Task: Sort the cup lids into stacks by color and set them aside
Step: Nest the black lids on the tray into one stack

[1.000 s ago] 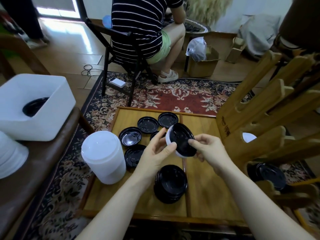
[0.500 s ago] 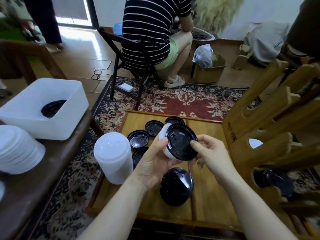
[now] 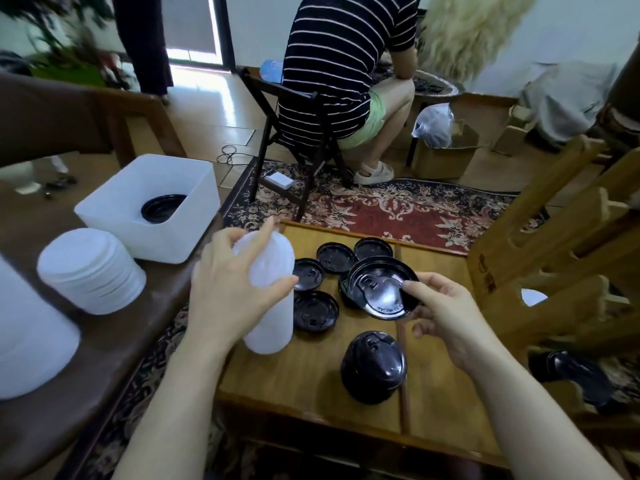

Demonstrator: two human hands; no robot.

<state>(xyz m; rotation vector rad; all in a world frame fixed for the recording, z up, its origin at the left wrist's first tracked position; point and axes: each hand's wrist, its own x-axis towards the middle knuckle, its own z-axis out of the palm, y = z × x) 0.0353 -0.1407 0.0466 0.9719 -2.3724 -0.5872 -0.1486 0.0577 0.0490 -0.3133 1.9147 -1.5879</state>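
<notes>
Fingers of our right hand (image 3: 446,317) pinch 1 black lid (image 3: 379,289) by its edge, held above the wooden table (image 3: 311,386). Our left hand (image 3: 228,289) clamps a white lid (image 3: 266,261) atop the tall white stack (image 3: 273,320); where lid ends and stack begins is blurred. Loose black lids (image 3: 334,258) lie behind, partly hidden, and a black stack (image 3: 374,370) stands nearer. More white lids (image 3: 90,271) sit left, beside a white bin (image 3: 149,209).
</notes>
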